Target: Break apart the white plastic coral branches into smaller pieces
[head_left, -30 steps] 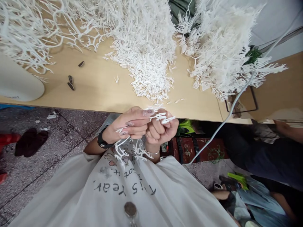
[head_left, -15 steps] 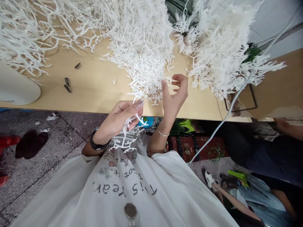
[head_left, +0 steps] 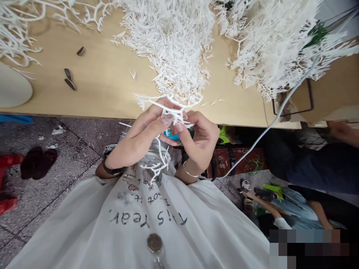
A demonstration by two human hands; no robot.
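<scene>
A white branched plastic piece (head_left: 160,157) is pinched between the thumb and fingers of my left hand (head_left: 140,140), some of its branches hanging over my shirt. Touching the same piece near its middle, my right hand (head_left: 199,136) has thumb and fingers pressed together; whether a small separate sprig is between them is too small to tell. Both hands meet just off the table's front edge. Beyond them lies a heap of small white sprigs (head_left: 179,56), and a single loose sprig (head_left: 133,73) rests to its left.
Larger white branches (head_left: 25,15) and a white rounded container (head_left: 12,87) are at the table's left, near dark seed-like bits (head_left: 70,84). Another white heap (head_left: 269,41) is at the right, with a pale cable (head_left: 269,129) crossing the edge. People sit at the lower right.
My right hand has come from beside the sprig heap to the piece in my left hand, and its fingers have closed. The branched piece has turned, and the view has shifted slightly.
</scene>
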